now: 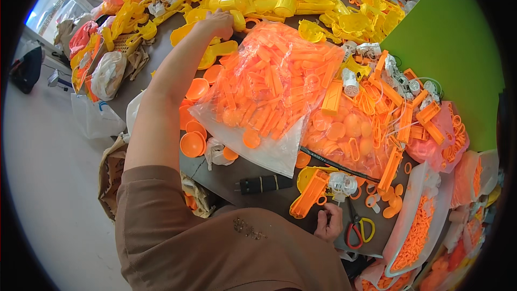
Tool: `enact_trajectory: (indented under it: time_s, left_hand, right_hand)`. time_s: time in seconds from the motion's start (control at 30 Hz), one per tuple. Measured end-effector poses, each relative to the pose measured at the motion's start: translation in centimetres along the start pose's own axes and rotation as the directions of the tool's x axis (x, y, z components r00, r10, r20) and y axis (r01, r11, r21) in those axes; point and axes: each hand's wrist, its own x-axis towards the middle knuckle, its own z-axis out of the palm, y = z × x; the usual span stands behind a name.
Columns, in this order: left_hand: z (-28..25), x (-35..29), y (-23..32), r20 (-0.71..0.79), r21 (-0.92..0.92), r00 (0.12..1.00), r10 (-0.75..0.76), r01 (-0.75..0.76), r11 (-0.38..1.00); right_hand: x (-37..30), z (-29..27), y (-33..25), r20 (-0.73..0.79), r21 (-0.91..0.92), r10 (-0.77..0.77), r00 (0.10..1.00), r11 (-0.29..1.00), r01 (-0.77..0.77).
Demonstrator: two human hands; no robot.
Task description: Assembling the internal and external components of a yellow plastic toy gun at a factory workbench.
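My left arm stretches to the far side of the table, where my left hand (219, 25) is among yellow plastic parts. It touches or nearly touches a short yellow cup-shaped piece (237, 20); its fingertips are partly hidden, so its grip is unclear. Close to my body, my right hand (329, 222) has its fingers curled, and whatever they may hold cannot be made out. Just beyond it lies an orange plastic housing (311, 194) on a yellow shell (306, 175), next to a clear gearbox-like unit (342, 184). Scissors (360, 231) with red and yellow handles lie right of that hand.
A clear bag of orange parts (269, 81) fills the table's middle. Yellow parts (285, 2) heap behind it. Orange bowls (192, 144) and a black cylindrical tool (263, 184) lie nearer. At right are a bin of small orange pieces (414, 237) and a green panel (447, 48).
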Motion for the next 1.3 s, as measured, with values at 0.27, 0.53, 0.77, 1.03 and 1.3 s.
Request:
enact_trajectory:
  time_s: [0.27, 0.53, 0.77, 1.03, 1.3]
  left_hand:
    - [1.7, 0.5, -2.7, -0.266, -0.109, 0.958, 0.110, -0.143, 0.984]
    - [-0.2, -1.7, -4.5, -0.569, -0.482, 0.821, -0.059, -0.274, 0.832]
    - [-1.1, -5.5, -6.3, -0.464, -0.810, 0.852, -0.244, -0.296, 0.506]
    - [-2.0, -10.8, -4.8, -0.321, -0.935, 0.920, -0.224, -0.345, -0.076]
    - [-1.6, -13.9, -1.6, -0.236, -0.807, 0.940, 0.247, -0.049, -0.588]
  right_hand:
    - [0.0, 0.0, 0.2, 0.003, 0.029, 0.000, 1.000, 1.000, 0.000]
    - [-0.2, 0.0, 0.4, 0.013, 0.034, -0.017, 1.000, 0.999, 0.016]
    - [-0.4, 0.1, 0.1, 0.023, 0.061, 0.022, 0.999, 0.998, -0.023]
    - [-0.4, 0.1, 0.0, 0.017, 0.049, 0.011, 1.000, 0.999, -0.011]
    - [-0.5, 0.0, -0.1, 0.031, 0.026, 0.013, 0.999, 1.000, -0.014]
